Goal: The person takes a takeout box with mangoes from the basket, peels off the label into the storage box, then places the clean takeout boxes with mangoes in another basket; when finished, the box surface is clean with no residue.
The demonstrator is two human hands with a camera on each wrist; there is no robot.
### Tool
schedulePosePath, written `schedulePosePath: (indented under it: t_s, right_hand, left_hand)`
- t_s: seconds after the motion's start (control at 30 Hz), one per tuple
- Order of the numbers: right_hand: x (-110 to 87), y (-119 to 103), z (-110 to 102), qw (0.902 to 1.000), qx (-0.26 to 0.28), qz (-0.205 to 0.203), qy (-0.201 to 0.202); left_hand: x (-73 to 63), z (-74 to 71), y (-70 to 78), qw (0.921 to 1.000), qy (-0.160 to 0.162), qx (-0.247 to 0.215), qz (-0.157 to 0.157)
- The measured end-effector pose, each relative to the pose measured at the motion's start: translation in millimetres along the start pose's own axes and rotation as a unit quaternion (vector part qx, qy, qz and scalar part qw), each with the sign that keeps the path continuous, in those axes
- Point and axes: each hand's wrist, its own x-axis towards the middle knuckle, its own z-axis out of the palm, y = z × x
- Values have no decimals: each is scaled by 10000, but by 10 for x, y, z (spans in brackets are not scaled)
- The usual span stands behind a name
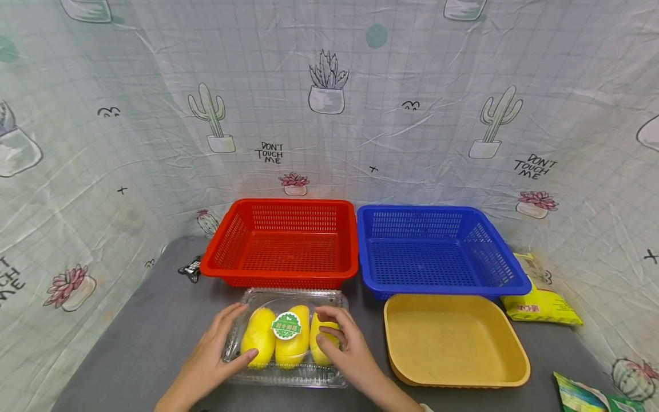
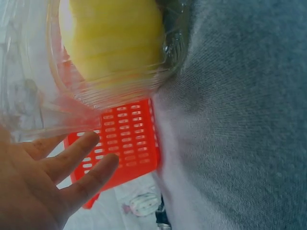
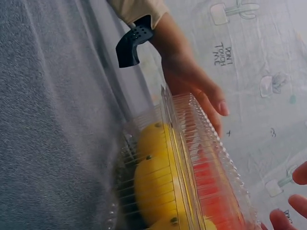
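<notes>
A clear plastic clamshell box point(image 1: 294, 376) lies on the grey cloth, near the front edge of the view. Inside are three yellow mangoes point(image 1: 259, 337), and a round green-and-white label point(image 1: 286, 325) sits on the lid. My left hand point(image 1: 208, 355) is at the box's left side, fingers extended and thumb over the near-left corner. Over the right end of the lid hovers my right hand point(image 1: 352, 352), fingers loosely bent and apart from each other. In the right wrist view, the right fingertips point(image 3: 283, 218) appear off the box's side. Neither hand grips anything.
Behind the box stands a red basket point(image 1: 296, 280), with a blue basket point(image 1: 443, 287) to its right. A yellow tub point(image 1: 458, 375) sits right of the box. Yellow packets point(image 1: 546, 309) and a green packet point(image 1: 587, 395) lie far right; a small black wrapper point(image 1: 193, 269) is left.
</notes>
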Motion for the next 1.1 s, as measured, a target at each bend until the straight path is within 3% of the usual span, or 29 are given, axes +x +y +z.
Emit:
schedulePosePath:
  t_s: [0.17,0.43,0.73,0.93,1.1]
  right_hand:
    - [100,2,33,9998,-56,71,-191]
    - [237,27,111,9981,-175,358,-468]
    - [352,57,153,9892,-1164,385,-797]
    - [431,77,158,9777,-1814,241,-1033]
    - [491,84,173,9681,-2201,297,-1158]
  left_hand:
    - [28,24,12,9999,-79,30,-149]
    - [17,57,-15,10000,35,37,-74]
    - [-4,82,-30,9999,67,-156,-18]
    - [-9,109,-41,9995,187,-176,159]
    - [-13,117,-51,9997,133,-216,55]
